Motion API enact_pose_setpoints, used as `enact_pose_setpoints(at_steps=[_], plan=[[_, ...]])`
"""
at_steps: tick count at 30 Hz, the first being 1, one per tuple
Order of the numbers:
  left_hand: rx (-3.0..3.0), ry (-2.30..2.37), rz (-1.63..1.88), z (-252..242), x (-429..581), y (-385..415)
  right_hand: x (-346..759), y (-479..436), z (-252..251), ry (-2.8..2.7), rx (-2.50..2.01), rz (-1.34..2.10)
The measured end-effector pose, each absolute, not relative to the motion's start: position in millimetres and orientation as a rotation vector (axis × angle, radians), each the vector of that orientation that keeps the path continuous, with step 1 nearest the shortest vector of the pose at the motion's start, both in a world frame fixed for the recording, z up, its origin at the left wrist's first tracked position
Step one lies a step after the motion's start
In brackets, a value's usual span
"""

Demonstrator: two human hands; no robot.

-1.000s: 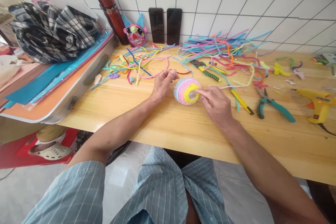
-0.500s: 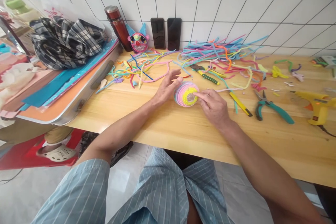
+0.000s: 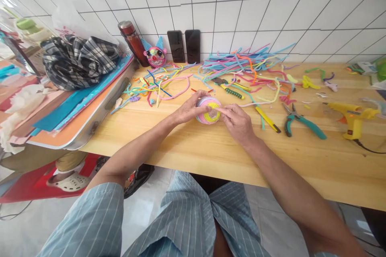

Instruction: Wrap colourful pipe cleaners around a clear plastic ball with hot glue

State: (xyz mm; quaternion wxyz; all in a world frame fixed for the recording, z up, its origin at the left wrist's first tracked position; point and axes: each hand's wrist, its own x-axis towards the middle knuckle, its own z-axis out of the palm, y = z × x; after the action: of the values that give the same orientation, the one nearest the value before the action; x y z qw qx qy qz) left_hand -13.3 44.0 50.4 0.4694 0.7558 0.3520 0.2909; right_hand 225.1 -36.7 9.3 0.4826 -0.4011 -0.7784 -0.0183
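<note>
A ball wound from pink, purple and yellow pipe cleaners (image 3: pixel 208 111) rests on the wooden table (image 3: pixel 187 144). My left hand (image 3: pixel 188 109) cups its left and top side, fingers curled over it. From the right, my right hand (image 3: pixel 238 122) presses its fingertips together against the ball's yellow centre.
Loose coloured pipe cleaners (image 3: pixel 241 62) lie behind the ball. Green-handled pliers (image 3: pixel 297 122), a yellow utility knife (image 3: pixel 267 118) and a yellow glue gun (image 3: pixel 351 116) lie to the right. A clown-face craft (image 3: pixel 155 56), a flask (image 3: pixel 132 42) and two phones (image 3: pixel 183 46) stand by the wall. A metal case (image 3: pixel 87 104) sits at left.
My left hand has moved from beside the ball onto it, its fingers closing over the top. The right hand stays at the yellow centre. The view has tilted down a little.
</note>
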Motion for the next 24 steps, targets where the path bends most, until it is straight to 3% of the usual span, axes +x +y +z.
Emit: enact_pose_setpoints(at_steps=[24], plan=[[1.877,0.829,1.041,6,0,5,232,-62,23,-1.905,-1.134,-0.031]])
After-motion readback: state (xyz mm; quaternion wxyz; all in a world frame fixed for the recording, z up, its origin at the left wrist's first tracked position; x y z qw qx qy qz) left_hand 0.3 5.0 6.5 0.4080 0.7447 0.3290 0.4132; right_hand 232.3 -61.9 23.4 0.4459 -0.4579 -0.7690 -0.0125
